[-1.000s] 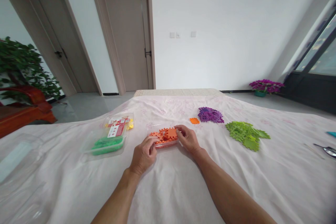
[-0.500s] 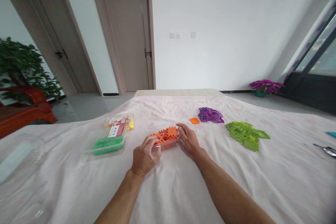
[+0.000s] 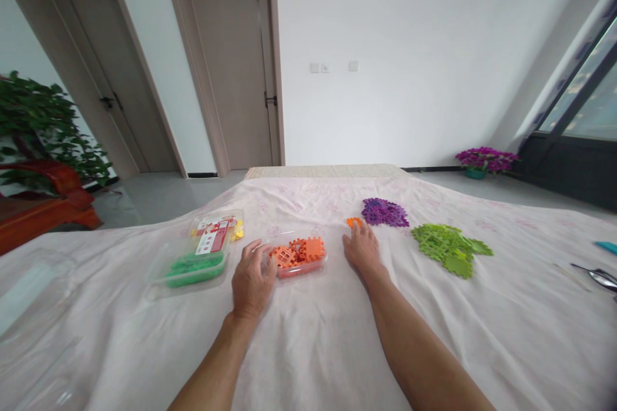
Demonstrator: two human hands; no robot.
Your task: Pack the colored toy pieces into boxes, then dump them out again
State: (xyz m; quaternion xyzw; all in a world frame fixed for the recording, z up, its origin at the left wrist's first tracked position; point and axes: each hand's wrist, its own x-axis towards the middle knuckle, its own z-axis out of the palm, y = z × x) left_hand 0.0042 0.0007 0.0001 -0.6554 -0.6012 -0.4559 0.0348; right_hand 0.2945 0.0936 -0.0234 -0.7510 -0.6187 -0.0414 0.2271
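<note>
A clear plastic box (image 3: 303, 269) full of orange interlocking puzzle pieces (image 3: 301, 252) stands on the cloth in front of me. My left hand (image 3: 253, 276) is at the box's left end, fingers curved and apart; whether they touch its side I cannot tell. Farther right, my right hand (image 3: 364, 247) stretches over one loose orange piece (image 3: 354, 221), its fingertips covering the near part of it. Just behind lies a heap of purple pieces (image 3: 384, 212). A heap of light green pieces (image 3: 453, 247) spreads to the right of my right hand.
Left of my left hand are a clear box of green pieces (image 3: 195, 268) and a labelled lid (image 3: 213, 236), with yellow pieces (image 3: 238, 230) behind. More clear plastic containers (image 3: 29, 289) sit far left. A spoon (image 3: 602, 279) lies at the right. A wrinkled cloth (image 3: 308, 347) covers the surface.
My right hand has left the box's right end and moved right and away from me to the loose orange piece. My left hand has shifted slightly left, its grip on the box loosened.
</note>
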